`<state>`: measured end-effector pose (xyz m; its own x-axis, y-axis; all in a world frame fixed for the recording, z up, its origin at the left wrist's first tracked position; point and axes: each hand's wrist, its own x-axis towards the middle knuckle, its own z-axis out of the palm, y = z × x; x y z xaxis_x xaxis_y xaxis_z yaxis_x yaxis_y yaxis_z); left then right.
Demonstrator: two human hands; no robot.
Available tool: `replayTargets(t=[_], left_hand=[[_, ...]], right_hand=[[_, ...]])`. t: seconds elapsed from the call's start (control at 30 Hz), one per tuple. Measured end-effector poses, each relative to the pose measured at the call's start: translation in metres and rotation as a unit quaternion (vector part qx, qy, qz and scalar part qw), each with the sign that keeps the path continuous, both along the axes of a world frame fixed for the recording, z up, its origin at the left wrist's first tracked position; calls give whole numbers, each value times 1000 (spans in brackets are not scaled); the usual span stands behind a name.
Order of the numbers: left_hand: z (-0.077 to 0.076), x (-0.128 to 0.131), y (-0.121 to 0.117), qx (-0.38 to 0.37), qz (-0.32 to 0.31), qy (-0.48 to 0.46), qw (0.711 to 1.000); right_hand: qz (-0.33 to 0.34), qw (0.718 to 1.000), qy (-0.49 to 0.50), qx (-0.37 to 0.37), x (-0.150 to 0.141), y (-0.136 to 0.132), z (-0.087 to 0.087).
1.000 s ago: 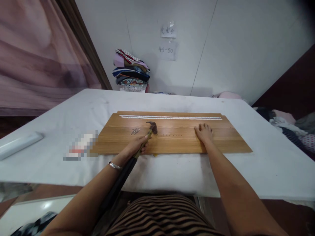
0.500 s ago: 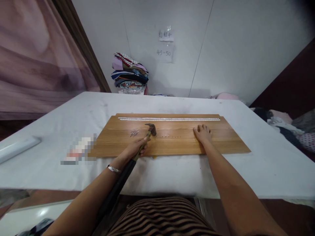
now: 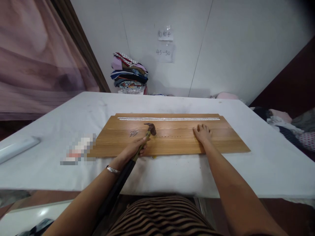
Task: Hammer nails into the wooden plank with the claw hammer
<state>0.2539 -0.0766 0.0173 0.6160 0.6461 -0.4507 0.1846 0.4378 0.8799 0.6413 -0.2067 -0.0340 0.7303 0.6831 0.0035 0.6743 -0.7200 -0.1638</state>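
Note:
My left hand (image 3: pixel 135 147) is closed round the shaft of a claw hammer (image 3: pixel 152 128), close below its head. The hammer's dark grip runs back under my left forearm. Its head is over a wooden board (image 3: pixel 113 144), at the left end of a row of small dark dots (image 3: pixel 169 136) that look like nail heads. A loose heap of nails (image 3: pixel 134 133) lies on the board left of the hammer head. On the board's right part my right hand (image 3: pixel 203 133) rests with fingers spread, holding nothing.
Two white strips (image 3: pixel 169 118) run along the board's far side. The board lies on a white-covered table (image 3: pixel 172 177). A white roll (image 3: pixel 19 149) lies at the left. Folded clothes (image 3: pixel 129 73) are stacked by the wall, with more cloth (image 3: pixel 285 126) beyond the right edge.
Almost nothing differs. The view has shifted very slightly; both hands and the hammer keep their places on the board.

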Motion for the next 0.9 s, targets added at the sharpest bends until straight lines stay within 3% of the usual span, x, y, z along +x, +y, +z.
replayTargets(t=[0.9], left_hand=[[-7,-4,4,26,-2,-12,1000]], right_hand=[[-5,1000,9,1,-3,1,5]])
